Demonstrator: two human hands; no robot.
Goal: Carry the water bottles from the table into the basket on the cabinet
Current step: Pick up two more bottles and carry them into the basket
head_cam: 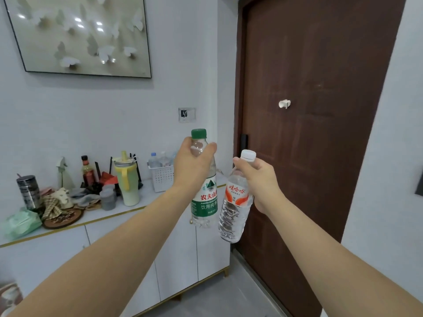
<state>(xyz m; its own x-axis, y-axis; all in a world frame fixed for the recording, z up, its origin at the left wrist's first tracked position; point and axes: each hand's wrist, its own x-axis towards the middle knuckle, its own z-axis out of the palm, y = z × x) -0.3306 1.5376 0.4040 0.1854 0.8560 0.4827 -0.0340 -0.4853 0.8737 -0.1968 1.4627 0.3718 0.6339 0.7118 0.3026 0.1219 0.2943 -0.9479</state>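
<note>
Head view: we see one wide frame, with both arms stretched forward from the lower corners toward the centre.
Left hand (194, 163): we have it wrapped shut around the shoulder of the green-capped bottle (204, 197), just under the cap, thumb on the near side; the bottle hangs upright below it.
Right hand (258, 179): we have it closed around the neck of the white-capped bottle (234, 211), which tilts with its base toward lower centre.
Bottles: they are held in the air at centre frame, just beside each other; we cannot tell whether they touch.
Basket (161, 178): it is white and perforated, standing at the right end of the cabinet (68, 227) top, left of centre, behind the left hand; bottle tops already show inside it.
Clutter: a yellow-green jug (128, 181) and other items crowd the cabinet top left of the basket.
Door (315, 110): it is dark brown and fills the right half of the frame.
Handling: both bottles look full, so we judge them moderately heavy, with thin walls that give under a squeeze and smooth labels that may slip.
Where to hold: we judge the stiff shoulder under the cap the surest place, as now, since it lets each bottle go in base first.
</note>
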